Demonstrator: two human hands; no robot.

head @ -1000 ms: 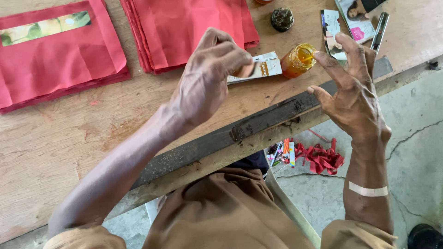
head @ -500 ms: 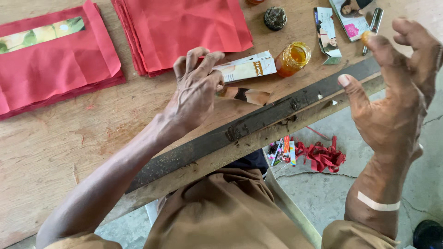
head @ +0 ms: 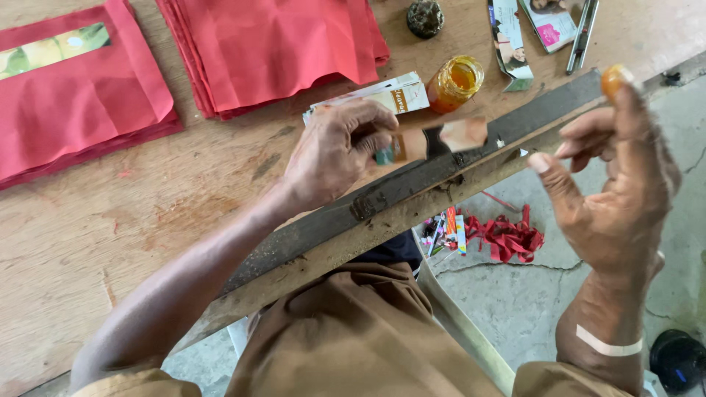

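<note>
- Spanning most of the view, the wooden worktable (head: pixel 110 242) carries all materials within arm's reach; a dark metal strip (head: pixel 441 173) runs along its near edge.
- Red paper stacks: one (head: pixel 272 44) at top centre, a second (head: pixel 81 95) at far left with a printed picture band on its top sheet. Both lie flat and sorted, judged to be stock kept ready.
- Left hand (head: pixel 334 151): fingers curled, pinching one end of a narrow printed paper strip (head: pixel 441 138) just above the table edge; the strip sticks out rightward, free end unsupported.
- Right hand (head: pixel 614 198): spread open, held off the table over the floor, touching nothing; orange paste sits on one raised fingertip (head: pixel 616 76).
- Open orange paste jar (head: pixel 456 83) stands just beyond the strip, likely placed for dipping.
- Small printed carton (head: pixel 382 94) lies beside the jar.
- Red scraps (head: pixel 507 235) lie on the floor.
</note>
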